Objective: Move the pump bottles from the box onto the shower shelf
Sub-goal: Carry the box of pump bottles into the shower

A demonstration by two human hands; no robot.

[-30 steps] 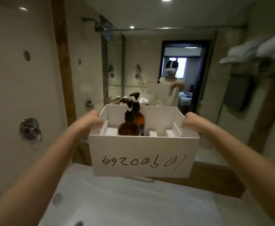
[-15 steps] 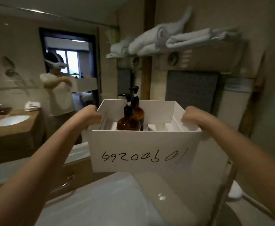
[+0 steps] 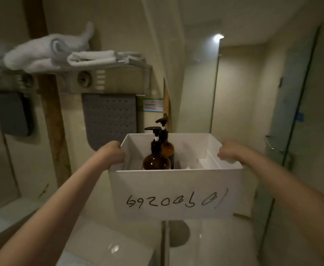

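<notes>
I hold a white open-top box (image 3: 176,192) in front of me, with handwritten digits on its near face. My left hand (image 3: 113,153) grips its left wall and my right hand (image 3: 229,153) grips its right wall. Two amber pump bottles with black pumps stand upright in the left half of the box: the near bottle (image 3: 156,160) and the far bottle (image 3: 167,148) right behind it. White dividers (image 3: 207,162) fill the right half. A small shelf (image 3: 274,146) is fixed inside the glass shower at the right.
A towel rack (image 3: 107,73) with folded white towels (image 3: 47,52) hangs on the wall at upper left, a grey perforated mat (image 3: 109,116) below it. The glass shower enclosure (image 3: 295,116) stands to the right. The white bathtub rim (image 3: 107,244) lies below the box.
My view has swung further right, away from the mirror and sink, toward the towel rack and shower. The box stays held in both hands with both bottles inside.
</notes>
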